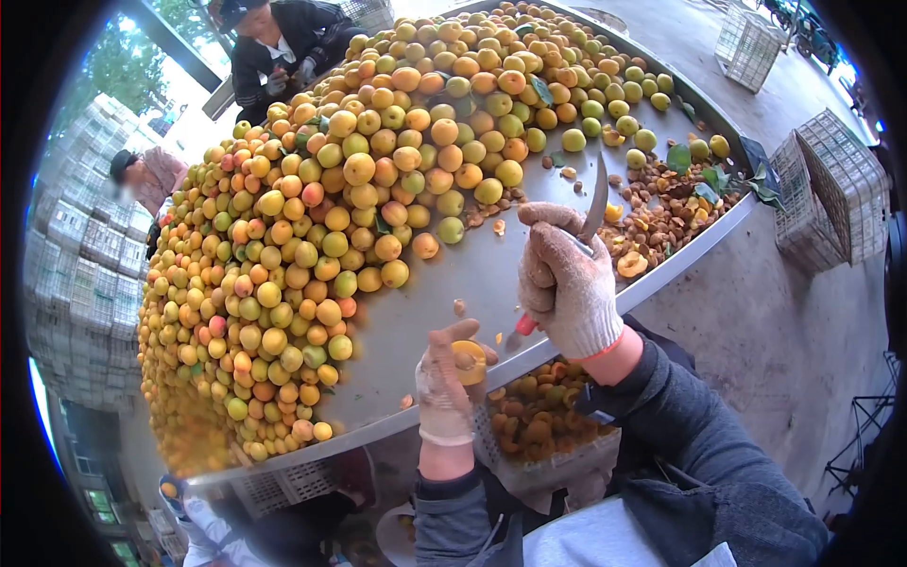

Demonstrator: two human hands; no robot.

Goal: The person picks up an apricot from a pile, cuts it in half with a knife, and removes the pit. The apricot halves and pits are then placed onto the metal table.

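My left hand (446,383), in a pale, stained work glove, holds a halved apricot (469,362) with its cut side and hollow showing, just over the table's near edge. To the right, my right hand (572,279), gloved too, is wrapped round a knife (598,200) whose curved blade points up; its red handle end shows below the fist. A big heap of yellow, orange and green apricots (359,170) covers much of the metal table (416,312). Beyond my right hand lies a pile of pits and fruit scraps (661,203) with some leaves.
Below the table edge stands a crate (557,468) of halved apricots. White crates (836,189) stand on the floor at right, stacked crates (85,265) at left. One person (283,47) works across the table, another (151,180) at far left. A raised rim edges the table.
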